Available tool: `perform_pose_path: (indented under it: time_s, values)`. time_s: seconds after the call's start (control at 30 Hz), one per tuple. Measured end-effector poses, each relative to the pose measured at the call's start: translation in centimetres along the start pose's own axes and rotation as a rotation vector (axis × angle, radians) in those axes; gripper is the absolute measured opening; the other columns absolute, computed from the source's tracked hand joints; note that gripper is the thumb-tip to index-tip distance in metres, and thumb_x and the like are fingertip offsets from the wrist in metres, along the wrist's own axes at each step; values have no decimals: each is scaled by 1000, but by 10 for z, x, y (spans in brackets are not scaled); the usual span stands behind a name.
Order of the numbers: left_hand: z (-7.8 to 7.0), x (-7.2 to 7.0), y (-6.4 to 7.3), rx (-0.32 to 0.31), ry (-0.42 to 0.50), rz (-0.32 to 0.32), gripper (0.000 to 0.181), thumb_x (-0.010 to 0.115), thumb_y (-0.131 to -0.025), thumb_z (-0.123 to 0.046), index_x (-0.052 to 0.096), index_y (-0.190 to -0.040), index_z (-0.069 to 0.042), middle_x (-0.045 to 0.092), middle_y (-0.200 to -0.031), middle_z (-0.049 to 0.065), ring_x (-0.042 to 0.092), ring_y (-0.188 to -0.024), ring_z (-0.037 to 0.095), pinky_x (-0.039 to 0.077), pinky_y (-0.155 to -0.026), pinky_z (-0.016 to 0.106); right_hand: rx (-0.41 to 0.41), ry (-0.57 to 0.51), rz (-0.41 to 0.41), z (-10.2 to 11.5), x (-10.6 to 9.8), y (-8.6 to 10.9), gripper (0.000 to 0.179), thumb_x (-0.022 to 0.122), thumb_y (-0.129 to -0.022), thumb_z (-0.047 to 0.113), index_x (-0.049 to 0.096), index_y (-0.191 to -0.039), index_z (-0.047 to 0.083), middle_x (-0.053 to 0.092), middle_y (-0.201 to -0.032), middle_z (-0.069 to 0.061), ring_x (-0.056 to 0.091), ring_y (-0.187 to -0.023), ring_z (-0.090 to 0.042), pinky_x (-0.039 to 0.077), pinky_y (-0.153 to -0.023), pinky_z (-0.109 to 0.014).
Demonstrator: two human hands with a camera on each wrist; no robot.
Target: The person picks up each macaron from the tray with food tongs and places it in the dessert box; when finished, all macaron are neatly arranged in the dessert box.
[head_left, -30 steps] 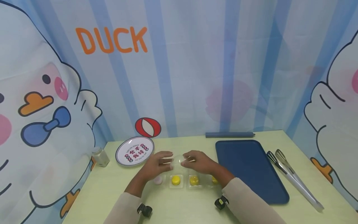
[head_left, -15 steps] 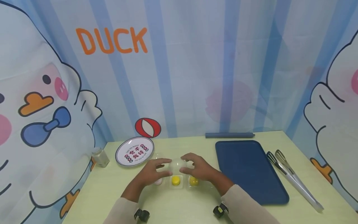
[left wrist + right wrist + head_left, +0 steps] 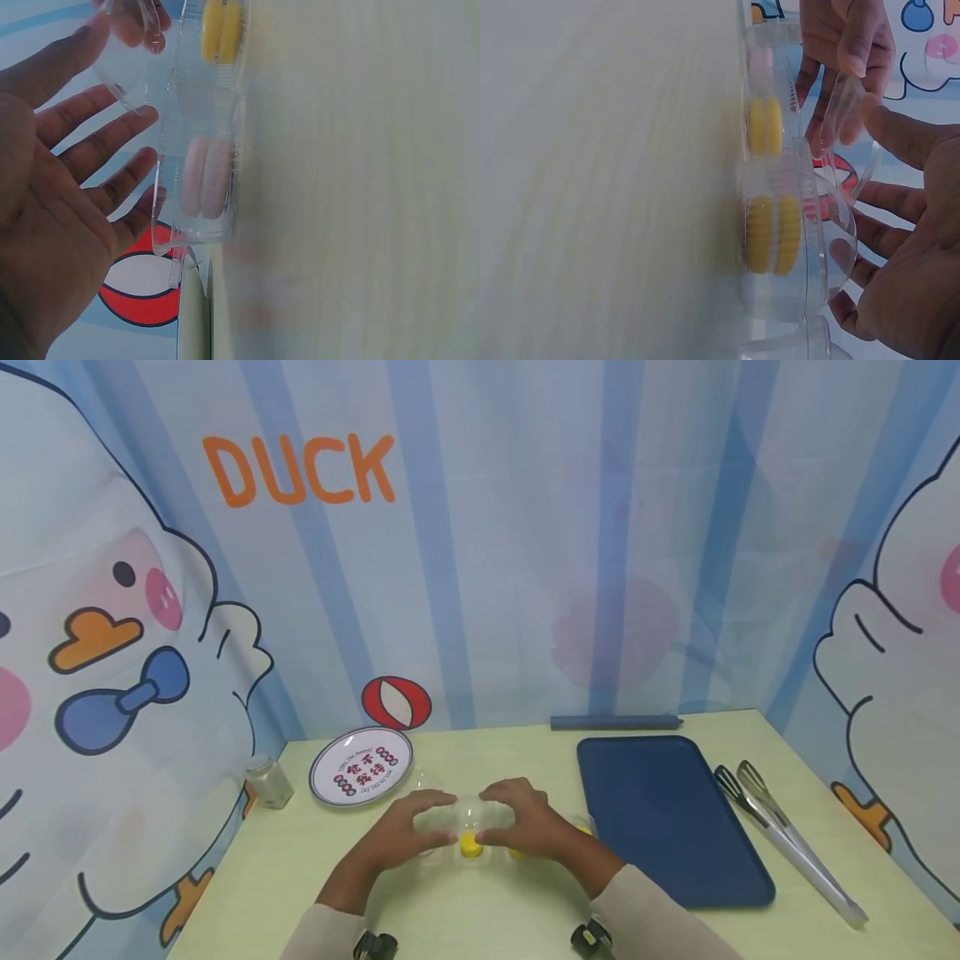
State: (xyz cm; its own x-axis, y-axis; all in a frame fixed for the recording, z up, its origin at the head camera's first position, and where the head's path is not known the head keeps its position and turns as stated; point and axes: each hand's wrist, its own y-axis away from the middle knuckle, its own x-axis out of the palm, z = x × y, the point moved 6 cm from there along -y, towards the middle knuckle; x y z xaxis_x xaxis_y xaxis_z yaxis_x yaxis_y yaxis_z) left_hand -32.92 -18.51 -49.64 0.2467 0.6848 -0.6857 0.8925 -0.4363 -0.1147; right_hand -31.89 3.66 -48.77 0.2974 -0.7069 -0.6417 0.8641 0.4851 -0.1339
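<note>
My left hand (image 3: 397,833) and right hand (image 3: 531,827) hold a clear plastic dome lid (image 3: 469,812) between their thumbs and fingers. The lid is close above a clear box with a bright yellow macaron (image 3: 470,845). In the right wrist view the lid (image 3: 840,124) stands apart from that box, its rim at the thumb tips. Beside it, an ochre macaron (image 3: 772,234) lies in a box under a dome lid, near my right fingers. On the left, a pink macaron (image 3: 205,178) sits in its own open clear box below my left fingers.
A white plate (image 3: 362,766) with red lettering lies at the back left, near a small shaker (image 3: 270,782). To the right are a dark blue tray (image 3: 671,814) and metal tongs (image 3: 795,847). A dark rolling-pin-like rod (image 3: 617,722) lies along the back edge.
Both hands have brought the clear dome lid down and toward me, from behind the row of boxes to just over the yellow macaron's box.
</note>
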Motion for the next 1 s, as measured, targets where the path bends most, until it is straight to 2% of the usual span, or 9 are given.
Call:
perform_pose_path:
  time_s: [0.23, 0.47, 0.63, 0.77, 1.0]
  values:
    - [2, 3, 5, -28, 3, -14, 60, 90, -91, -33, 71, -145, -15, 61, -159, 16, 46, -155, 47, 38, -125, 74, -39, 55, -24, 0, 5, 1, 63, 89, -92, 32, 67, -145, 4, 61, -152, -17, 45, -148, -40, 27, -113, -77]
    - [0, 5, 8, 10, 3, 5, 62, 91, -89, -31, 70, -144, -11, 54, -161, 27, 42, -155, 53, 36, -123, 79, -53, 100, -13, 0, 9, 4, 63, 90, -91, 31, 68, -145, 5, 63, -149, -15, 46, -145, -39, 24, -112, -76]
    - [1, 5, 8, 42, -15, 10, 63, 93, -87, -29, 71, -142, -9, 57, -158, 26, 43, -155, 53, 38, -122, 78, -47, 114, -12, 1, 11, 5, 62, 91, -90, 29, 69, -143, 6, 64, -147, -14, 46, -143, -38, 24, -111, -74]
    - [2, 6, 8, 36, -30, 16, 62, 94, -85, -28, 72, -141, -11, 56, -159, 25, 43, -155, 52, 40, -121, 77, -42, 129, -12, 0, 13, 5, 62, 93, -88, 28, 69, -142, 6, 65, -145, -13, 47, -142, -38, 23, -110, -75]
    - [6, 11, 5, 10, -28, 29, 61, 95, -85, -27, 73, -139, -11, 55, -162, 25, 40, -157, 54, 37, -122, 79, -49, 147, -11, 2, 14, 6, 62, 93, -87, 28, 70, -140, 3, 66, -142, -15, 48, -140, -38, 25, -109, -76]
